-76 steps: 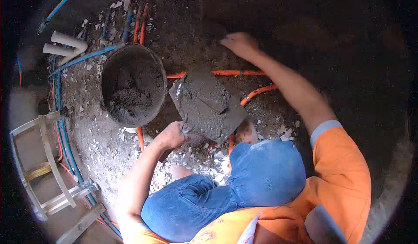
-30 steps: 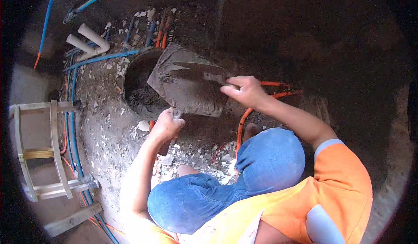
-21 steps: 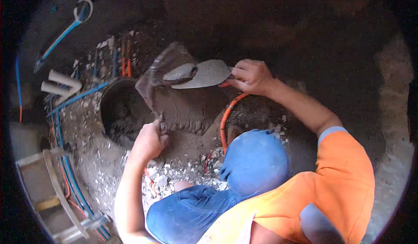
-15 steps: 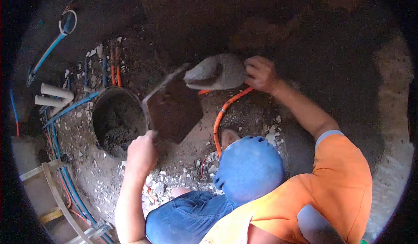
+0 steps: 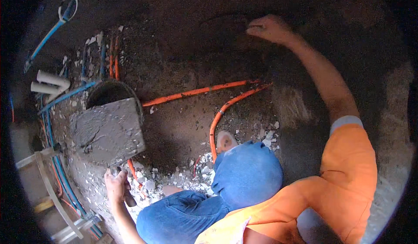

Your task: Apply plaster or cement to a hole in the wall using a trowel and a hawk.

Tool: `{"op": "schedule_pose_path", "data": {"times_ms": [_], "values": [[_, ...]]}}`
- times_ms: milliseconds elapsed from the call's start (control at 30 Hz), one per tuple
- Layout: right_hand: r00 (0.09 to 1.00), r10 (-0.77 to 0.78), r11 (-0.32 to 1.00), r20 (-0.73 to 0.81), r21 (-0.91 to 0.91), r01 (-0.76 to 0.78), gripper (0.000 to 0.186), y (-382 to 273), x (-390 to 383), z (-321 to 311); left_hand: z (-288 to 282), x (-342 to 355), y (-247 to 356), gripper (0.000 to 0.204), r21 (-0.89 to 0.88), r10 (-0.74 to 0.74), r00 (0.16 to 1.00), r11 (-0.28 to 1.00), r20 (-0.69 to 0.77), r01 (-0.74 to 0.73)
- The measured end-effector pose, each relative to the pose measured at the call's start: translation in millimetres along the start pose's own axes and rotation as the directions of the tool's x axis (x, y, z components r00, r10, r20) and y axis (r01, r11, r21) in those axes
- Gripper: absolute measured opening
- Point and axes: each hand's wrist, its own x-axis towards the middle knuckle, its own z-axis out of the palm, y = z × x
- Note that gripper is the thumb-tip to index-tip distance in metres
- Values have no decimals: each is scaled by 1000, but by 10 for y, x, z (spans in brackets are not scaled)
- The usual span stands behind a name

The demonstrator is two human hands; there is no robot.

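A: Start close in.
B: Knees in blue denim [image 5: 248, 172], to the right of the bucket [image 5: 114, 91] and nearer than it. Then the left hand [image 5: 116, 187], on the bucket's near side, wrapped tight around the dark handle [image 5: 129, 199] of a flat board [image 5: 136, 133].

A: What's on the board?
B: Wet grey mortar [image 5: 93, 133]. The board overlaps the bucket from the near side and hides its front, so mostly the back rim and a strip of dark inside show. The board's contact with the rim is hidden.

A: Farther out?
B: A straight orange pipe [image 5: 196, 93] runs right from the bucket. A pair of white pipe ends [image 5: 50, 83] sits to its left.

A: And the right hand?
B: Farthest off. The right hand [image 5: 272, 29] is well beyond the bucket and to its right, curled narrow around a trowel [image 5: 230, 22]. The blade is almost lost in shadow; it may be lying against the dark surface there, but I can't tell.
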Motion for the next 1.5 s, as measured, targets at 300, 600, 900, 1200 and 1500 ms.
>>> {"op": "schedule_pose_path", "data": {"times_ms": [300,600,900,1200,1500], "values": [[930,285,907,-231,379,-184,39,-335,-348,-322,-340,399,-1078,19,-666,-259,952,741,-166,85],[957,-278,922,82,302,242,32,-2343,-144,571,-785,1888,-995,15,-888,-181,981,459,-65,25],[884,-286,951,370,-7,310,36,-3266,846,1001,-464,1921,-433,17,-882,-100,981,461,-164,-101],[784,-560,800,267,-69,595,20,-4242,1116,990,-204,1538,-165,13,-766,122,933,540,-339,-349],[429,-788,417,442,-130,900,15,-3880,516,1091,-220,1363,-71,15,-821,166,951,480,-261,-309]]}}
